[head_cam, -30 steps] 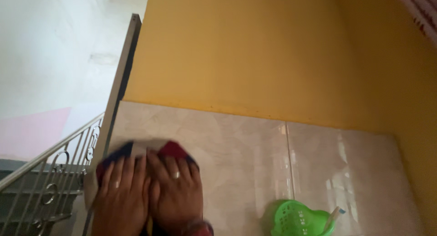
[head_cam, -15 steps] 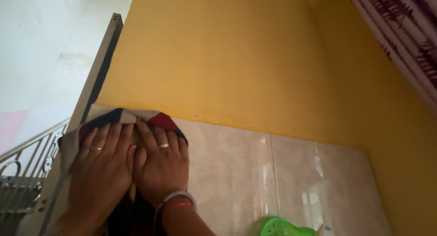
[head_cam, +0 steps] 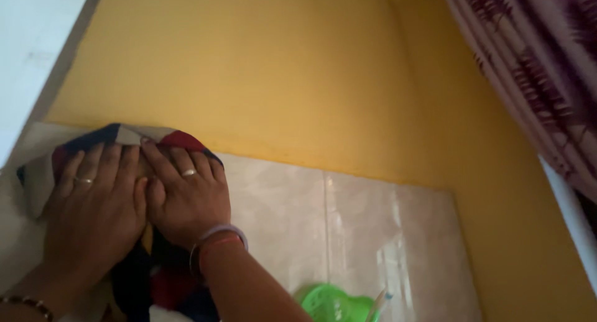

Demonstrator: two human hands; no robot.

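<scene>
My left hand (head_cam: 93, 210) and my right hand (head_cam: 186, 201) lie flat, side by side and touching, palms down on a dark cloth (head_cam: 134, 138) with red, blue and pale patches; neither grip is clamped on anything, the fingers are stretched out and pressing, thumbs meeting in the middle. The cloth is spread on the tiled floor (head_cam: 373, 235), its far edge just beside the foot of the yellow wall (head_cam: 249, 67); more of it trails back under my wrists toward me. I judge this to be a wiping stroke pushed out to its far end, right at the wall's base; from here the push has nowhere further to go forward, so the next move would call for drawing the cloth back or sliding it sideways while keeping the palms' weight on it. To the right the pale tiles lie open as far as the corner where the wall turns; a patterned curtain (head_cam: 535, 73) hangs over that side. Near my right forearm a green plastic basket (head_cam: 333, 303) sits on the floor, well apart from the cloth; a sideways sweep would have to stop short of it. To the left the floor ends close by my left hand.
</scene>
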